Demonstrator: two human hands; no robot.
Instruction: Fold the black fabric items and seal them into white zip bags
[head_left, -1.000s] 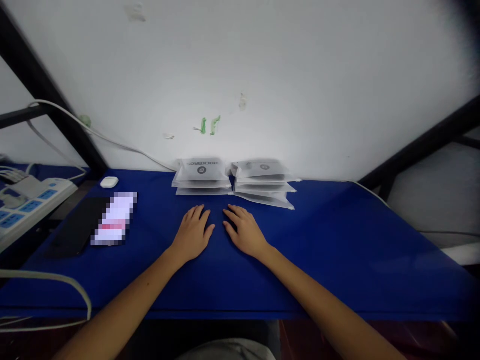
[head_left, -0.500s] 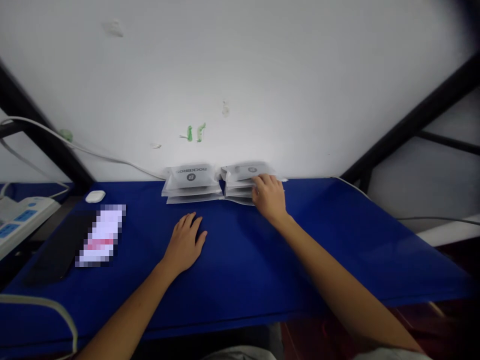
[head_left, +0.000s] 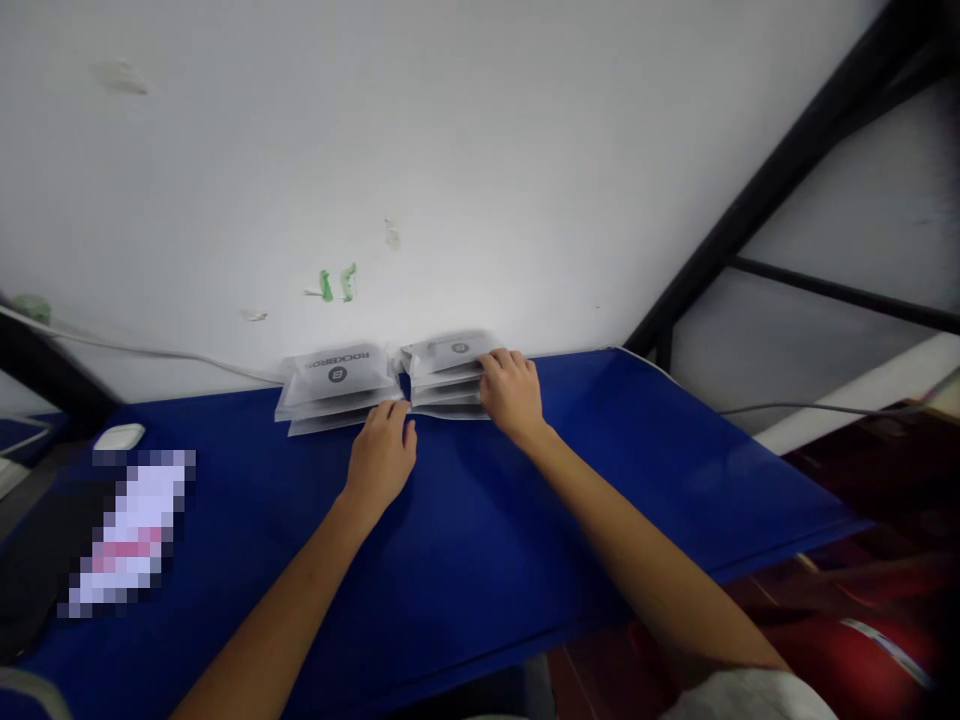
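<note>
Two small stacks of frosted plastic bags lie side by side against the wall. The left stack (head_left: 341, 388) shows a ROCKBROS print and a round logo on top; the right stack (head_left: 446, 368) carries the same round logo. My right hand (head_left: 514, 395) is at the right end of the right stack, fingers curled over the bags' edge, the thumb side partly hidden. My left hand (head_left: 381, 455) is at the front right corner of the left stack, close to the gap between the stacks. Its thumb stands apart from the fingers, and nothing shows in it.
Blue covering spreads over the table (head_left: 465, 540). On the left lie a white earbud case (head_left: 120, 438), a blurred-out phone (head_left: 135, 535) and a dark flat object (head_left: 52, 530). A white cable (head_left: 187, 357) runs along the wall; a black metal frame (head_left: 720, 210) rises at right.
My left hand has moved forward and right, from the bare table to the left stack's front corner. My right hand stays at the right stack. The camera view has turned right.
</note>
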